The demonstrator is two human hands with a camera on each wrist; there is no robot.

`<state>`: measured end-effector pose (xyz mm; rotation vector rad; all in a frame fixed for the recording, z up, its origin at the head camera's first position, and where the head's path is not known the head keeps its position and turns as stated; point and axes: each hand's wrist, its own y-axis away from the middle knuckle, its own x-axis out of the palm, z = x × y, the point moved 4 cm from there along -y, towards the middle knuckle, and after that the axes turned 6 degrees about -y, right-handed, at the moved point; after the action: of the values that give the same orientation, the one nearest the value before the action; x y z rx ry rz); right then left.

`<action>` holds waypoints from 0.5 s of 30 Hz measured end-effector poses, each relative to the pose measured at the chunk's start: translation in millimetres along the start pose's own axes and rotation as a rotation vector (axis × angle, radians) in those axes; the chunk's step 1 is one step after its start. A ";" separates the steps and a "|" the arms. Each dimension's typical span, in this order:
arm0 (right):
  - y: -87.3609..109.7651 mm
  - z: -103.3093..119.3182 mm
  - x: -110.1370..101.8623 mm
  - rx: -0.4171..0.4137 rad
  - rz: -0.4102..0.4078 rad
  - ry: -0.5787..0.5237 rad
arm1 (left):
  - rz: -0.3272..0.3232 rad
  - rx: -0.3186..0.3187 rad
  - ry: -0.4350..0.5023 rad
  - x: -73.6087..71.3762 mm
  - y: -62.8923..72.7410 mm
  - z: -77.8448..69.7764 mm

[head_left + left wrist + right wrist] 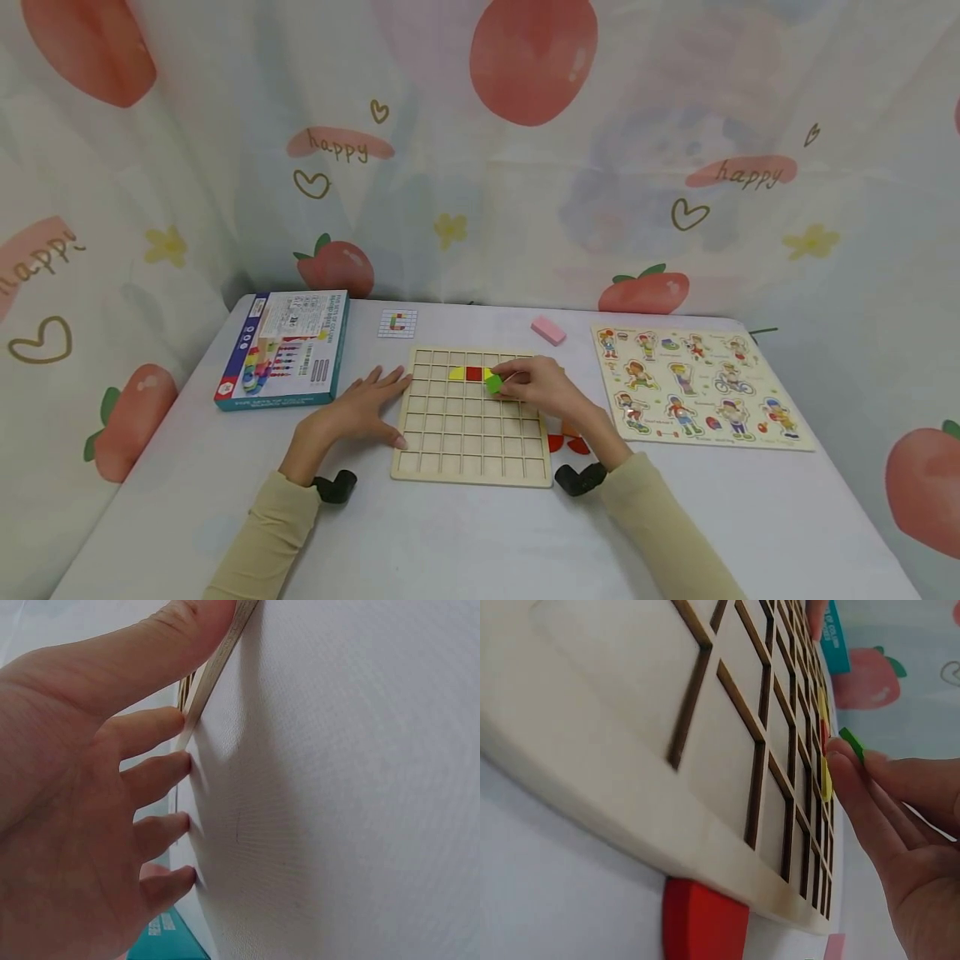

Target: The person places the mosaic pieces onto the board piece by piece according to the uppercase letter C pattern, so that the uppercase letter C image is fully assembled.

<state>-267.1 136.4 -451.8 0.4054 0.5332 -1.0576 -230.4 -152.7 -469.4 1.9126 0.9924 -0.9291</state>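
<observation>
1. One grid board point(474, 429) carries one red square point(474, 374) and two yellow pieces point(457, 374).
2. Right grip point(546, 388) pinches one green block point(492, 383) over it.
3. Left grip point(361, 412), spread wide, touches the board's left edge.

White counter point(465, 542): box point(292, 354) at left; card point(397, 323), board point(472, 425), pink block point(548, 330), pieces point(556, 442) mid-frame; puzzle point(699, 379) at right.
</observation>
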 end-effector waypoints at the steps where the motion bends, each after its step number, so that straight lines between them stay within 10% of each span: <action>1: -0.7 1.5 0.8 0.003 0.000 -0.007 | 0.001 -0.002 -0.001 0.0 -0.2 -0.1; 15: -17.3 15.2 14.0 -0.005 0.029 -0.008 | 0.005 -0.001 -0.006 -1.3 1.2 -1.8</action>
<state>-273.9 110.5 -449.0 0.4033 0.5219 -1.0292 -229.5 -152.0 -467.2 1.9099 0.9846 -0.9307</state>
